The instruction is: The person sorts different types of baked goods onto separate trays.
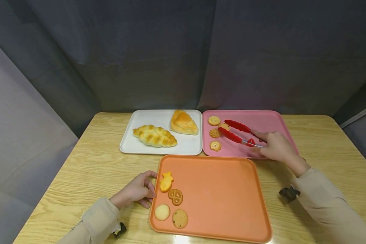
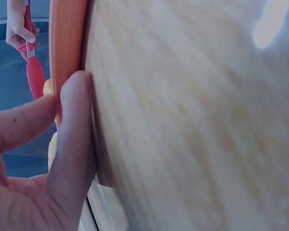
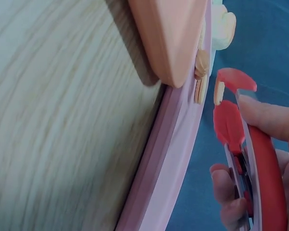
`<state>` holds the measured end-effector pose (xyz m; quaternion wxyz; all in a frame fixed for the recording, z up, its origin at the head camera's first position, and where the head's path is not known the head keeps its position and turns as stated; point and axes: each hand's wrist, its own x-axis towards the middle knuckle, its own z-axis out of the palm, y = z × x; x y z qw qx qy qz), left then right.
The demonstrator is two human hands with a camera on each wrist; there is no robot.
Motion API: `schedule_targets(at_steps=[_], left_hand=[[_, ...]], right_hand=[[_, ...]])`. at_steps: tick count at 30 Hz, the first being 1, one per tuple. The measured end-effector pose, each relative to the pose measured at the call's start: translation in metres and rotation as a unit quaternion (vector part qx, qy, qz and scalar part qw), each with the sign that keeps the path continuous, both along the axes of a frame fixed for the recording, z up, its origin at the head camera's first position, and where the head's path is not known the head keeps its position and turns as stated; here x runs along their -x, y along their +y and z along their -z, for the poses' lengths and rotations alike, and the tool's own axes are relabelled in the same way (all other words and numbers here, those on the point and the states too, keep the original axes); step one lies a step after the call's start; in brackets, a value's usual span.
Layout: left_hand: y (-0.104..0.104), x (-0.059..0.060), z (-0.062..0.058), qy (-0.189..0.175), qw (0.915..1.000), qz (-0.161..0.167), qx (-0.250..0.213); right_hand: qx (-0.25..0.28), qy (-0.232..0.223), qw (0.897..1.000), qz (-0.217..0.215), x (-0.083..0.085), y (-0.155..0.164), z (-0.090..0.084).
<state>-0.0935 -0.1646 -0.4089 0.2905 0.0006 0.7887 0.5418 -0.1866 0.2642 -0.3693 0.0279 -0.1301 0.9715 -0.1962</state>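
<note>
My right hand [image 1: 276, 145] grips a pair of red-tipped tongs [image 1: 231, 135] over the pink tray [image 1: 259, 117]. A chocolate chip cookie [image 1: 224, 126] sits between the tong tips. Close by on that tray lie a round biscuit [image 1: 214, 120], a swirl cookie [image 1: 214, 133] and a flower-shaped cookie [image 1: 215, 146]. At the left edge of the orange tray [image 1: 219, 193], my left hand [image 1: 138, 188] pinches the rim between thumb and finger, as the left wrist view shows. Near it lie a pineapple-shaped cookie [image 1: 166, 182], a pretzel [image 1: 175, 197], a plain round cookie [image 1: 162, 212] and a chip cookie [image 1: 180, 219].
Behind the orange tray, a white tray [image 1: 186, 147] holds a braided bread [image 1: 155, 136] and a triangular pastry [image 1: 183, 122]. It stands beside the pink tray. All three trays are on a wooden table [image 1: 97, 162], with a dark curtain [image 1: 152, 61] along its back edge.
</note>
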Motion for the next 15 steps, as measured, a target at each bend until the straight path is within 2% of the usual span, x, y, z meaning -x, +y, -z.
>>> schedule_targets(at_steps=[4, 15], left_hand=[[0.000, 0.001, 0.002, -0.001, 1.0000, -0.001, 0.003], [-0.001, 0.001, 0.006, 0.003, 1.0000, -0.004, 0.005]], right_hand=[[0.006, -0.013, 1.000, 0.027, 0.003, 0.000, 0.003], [0.007, -0.001, 0.998, 0.069, 0.015, 0.001, 0.010]])
